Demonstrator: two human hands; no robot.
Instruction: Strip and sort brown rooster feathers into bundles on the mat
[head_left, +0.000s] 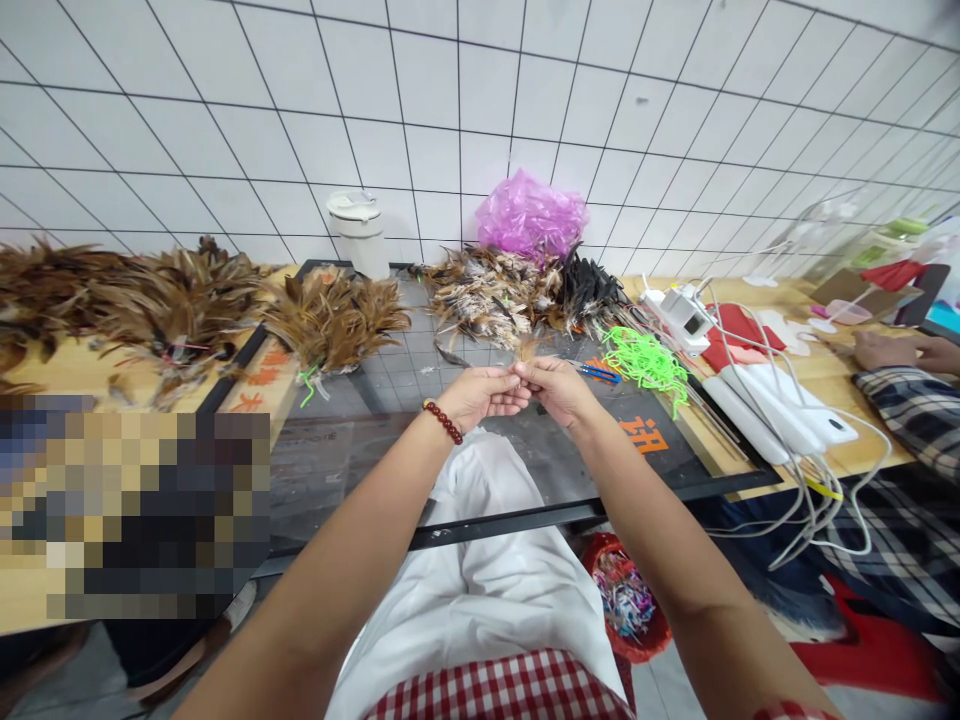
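My left hand (486, 396), with a dark red bead bracelet at the wrist, meets my right hand (558, 388) over the dark board (315, 510). Thumbs and fingertips of both are pinched together. A small brown feather (531, 348) sticks up from the pinch; its lower end is hidden. Close to my right hand lie blue-handled snips (601, 374) and a heap of bright green ties (646, 362). Behind my hands is a pile of mixed brown and white feathers (484, 300), with black feathers (589, 292) beside it. A brown feather bundle (337, 320) lies farther left.
A pink plastic bag (532, 215) and a white cup (360, 232) stand by the tiled wall. Right are a white power strip (780, 412), cables and a person's plaid sleeve (911, 400). Below sits a red basket (656, 640) of scraps. More feather bundles (176, 295) lie left.
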